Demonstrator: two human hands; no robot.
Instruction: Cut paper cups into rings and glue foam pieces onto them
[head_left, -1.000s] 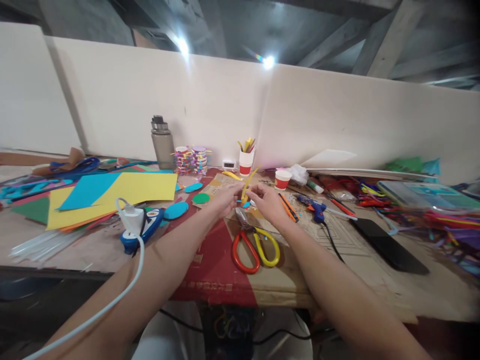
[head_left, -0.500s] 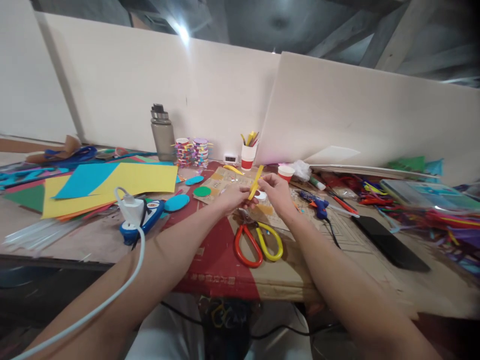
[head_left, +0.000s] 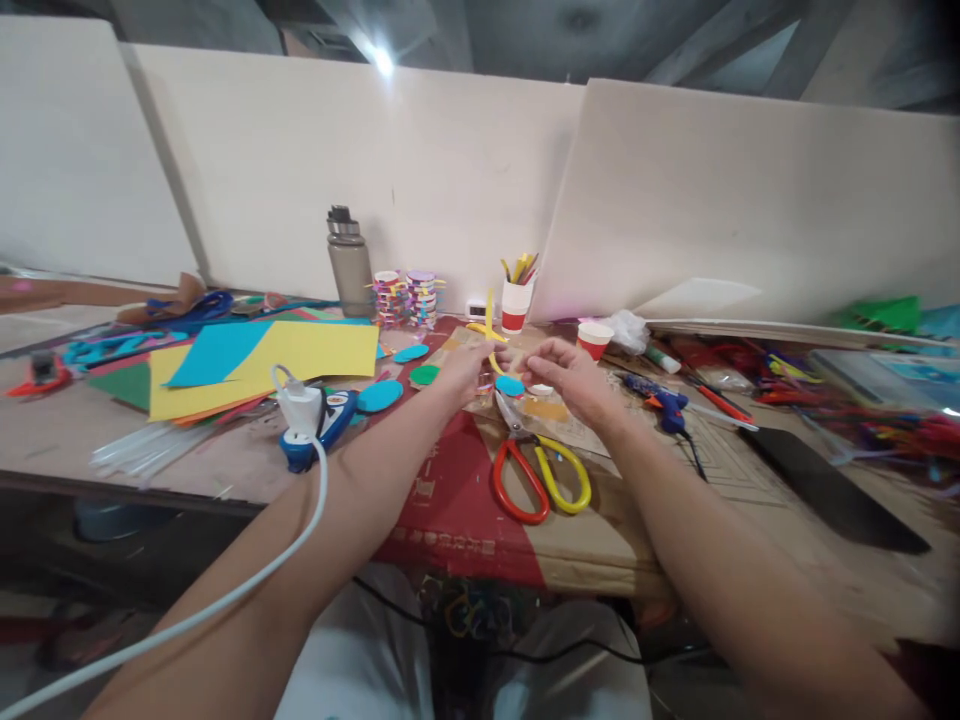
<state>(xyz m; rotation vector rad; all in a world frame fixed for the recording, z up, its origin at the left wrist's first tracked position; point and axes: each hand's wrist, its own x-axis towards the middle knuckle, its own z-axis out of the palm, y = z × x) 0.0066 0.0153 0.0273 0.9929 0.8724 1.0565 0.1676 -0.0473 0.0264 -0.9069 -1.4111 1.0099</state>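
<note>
Both hands are meeting at the middle of the cluttered table [head_left: 225,470], just past twelve o'clock from the scissors. The left hand [head_left: 463,372] is pinching the yellow strip [head_left: 490,330] between thumb and fingers, and that strip is standing nearly upright out of the grip, curling at its foot. The right hand [head_left: 571,376] is sitting just beside it at three o'clock, fingers curled and reaching toward the strip's base; whether it is actually gripping anything, I cannot tell. A small blue disc [head_left: 510,385] is showing between the two hands, low, at about six o'clock from the strip.

The red and yellow scissors [head_left: 536,465] are lying flat on the cardboard, blades pointing toward the hands. At nine o'clock from the left hand, a blue glue gun [head_left: 319,430] is resting with a white plug [head_left: 298,405] on it, its cable trailing toward the viewer. A grey bottle [head_left: 351,262] is standing at eleven o'clock by the wall, and a red and white cup [head_left: 514,304] is holding sticks at twelve o'clock. Another blue glue gun [head_left: 664,405] is lying at three o'clock from the right hand.
</note>
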